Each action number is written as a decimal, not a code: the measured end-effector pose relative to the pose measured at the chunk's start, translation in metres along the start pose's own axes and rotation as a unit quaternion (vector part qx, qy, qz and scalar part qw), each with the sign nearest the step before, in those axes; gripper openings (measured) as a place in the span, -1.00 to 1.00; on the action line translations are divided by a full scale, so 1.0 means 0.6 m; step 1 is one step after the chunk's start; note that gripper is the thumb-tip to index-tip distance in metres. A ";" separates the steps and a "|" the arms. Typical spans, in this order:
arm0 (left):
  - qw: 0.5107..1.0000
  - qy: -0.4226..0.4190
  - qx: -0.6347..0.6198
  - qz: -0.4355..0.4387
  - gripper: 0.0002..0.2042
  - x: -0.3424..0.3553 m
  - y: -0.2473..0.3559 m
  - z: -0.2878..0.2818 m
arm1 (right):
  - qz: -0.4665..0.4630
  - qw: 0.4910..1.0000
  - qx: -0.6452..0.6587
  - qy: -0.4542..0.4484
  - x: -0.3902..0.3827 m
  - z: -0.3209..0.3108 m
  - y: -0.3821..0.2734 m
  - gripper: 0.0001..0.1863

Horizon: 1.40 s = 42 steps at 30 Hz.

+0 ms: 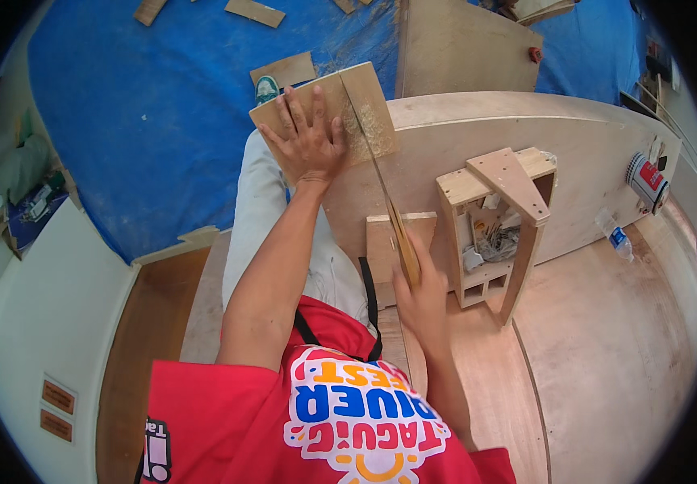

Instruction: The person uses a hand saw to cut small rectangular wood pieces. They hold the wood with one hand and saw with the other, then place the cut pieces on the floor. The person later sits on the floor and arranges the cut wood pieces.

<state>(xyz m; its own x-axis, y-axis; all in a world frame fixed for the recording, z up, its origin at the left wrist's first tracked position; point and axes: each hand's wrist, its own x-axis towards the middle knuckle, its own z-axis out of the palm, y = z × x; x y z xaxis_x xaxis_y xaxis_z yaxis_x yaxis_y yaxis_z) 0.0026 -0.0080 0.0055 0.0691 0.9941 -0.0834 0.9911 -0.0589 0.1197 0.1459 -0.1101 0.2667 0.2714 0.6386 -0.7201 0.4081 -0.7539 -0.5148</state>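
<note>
My left hand (pixel 310 140) lies with spread fingers on a light plywood board (pixel 373 94), which rests over my raised left leg and the edge of a curved wooden panel. A hand saw (pixel 381 177) runs through a straight cut near the board's right side, with pale sawdust beside the blade. My right hand (pixel 419 286) grips the saw's wooden handle below the board. Just right of that hand stands a wooden box frame (pixel 518 185) with small loose items inside. A smaller plywood piece (pixel 389 228) is behind the saw handle.
A blue tarp (pixel 139 137) with wood offcuts (pixel 256 12) covers the floor ahead. A cylindrical can (pixel 645 181) and a small plastic package (pixel 619 240) are at the right along the curved panel (pixel 590 141). A white wall (pixel 50 323) borders the left.
</note>
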 end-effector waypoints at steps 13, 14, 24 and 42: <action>0.999 0.000 -0.028 0.022 -0.29 0.003 0.000 -0.008 | 0.012 0.999 -0.042 0.009 0.117 0.051 -0.019 -0.37; 0.999 -0.031 -0.024 0.018 -0.29 0.002 0.000 -0.009 | -0.047 0.997 -0.035 0.041 0.157 0.064 -0.021 -0.37; 0.999 -0.027 -0.024 -0.004 -0.32 0.000 0.001 -0.006 | 0.086 0.996 -0.011 -0.021 -0.111 -0.029 0.008 -0.41; 0.999 -0.033 -0.038 -0.006 -0.36 0.000 0.003 -0.006 | 0.092 0.995 -0.018 -0.018 -0.134 -0.037 -0.006 -0.37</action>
<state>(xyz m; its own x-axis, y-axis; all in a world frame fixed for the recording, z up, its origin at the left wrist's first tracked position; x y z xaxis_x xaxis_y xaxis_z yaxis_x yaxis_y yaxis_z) 0.0037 -0.0077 0.0093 0.0675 0.9862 -0.1509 0.9805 -0.0376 0.1926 0.1421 -0.1553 0.3368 0.3136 0.4837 -0.8171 0.3861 -0.8511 -0.3557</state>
